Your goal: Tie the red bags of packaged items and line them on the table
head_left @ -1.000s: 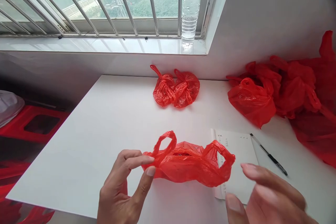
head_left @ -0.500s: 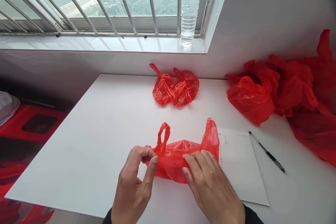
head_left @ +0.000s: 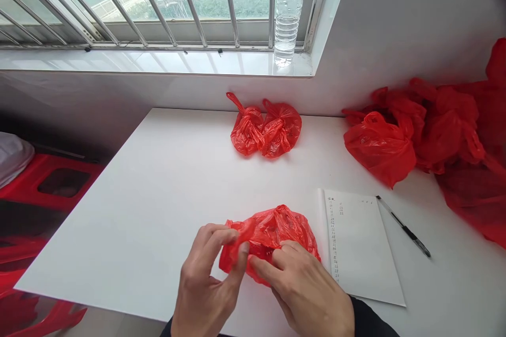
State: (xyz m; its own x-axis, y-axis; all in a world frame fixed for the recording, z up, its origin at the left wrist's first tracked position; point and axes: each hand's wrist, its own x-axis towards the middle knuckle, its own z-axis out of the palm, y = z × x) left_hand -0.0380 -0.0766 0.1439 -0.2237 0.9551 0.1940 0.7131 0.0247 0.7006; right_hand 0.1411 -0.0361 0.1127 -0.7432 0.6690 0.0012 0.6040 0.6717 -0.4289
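A crumpled red plastic bag (head_left: 276, 229) lies on the white table (head_left: 158, 195) near its front edge. My left hand (head_left: 207, 287) pinches the bag's left side between thumb and fingers. My right hand (head_left: 304, 289) presses its fingertips into the bag's front, closed on the plastic. The bag's handles are folded in and hidden. Two knotted red bags (head_left: 265, 127) sit side by side at the far edge of the table.
A sheet of paper with writing (head_left: 359, 247) lies right of the bag, a black pen (head_left: 403, 225) beside it. A heap of loose red bags (head_left: 427, 131) fills the right side. A water bottle (head_left: 288, 16) stands on the windowsill. A red stool (head_left: 51, 187) is at left.
The bag's two handles, standing up before, are now tucked down into the bundle. My right hand came in from the right onto the bag, and both hands have drawn closer together.
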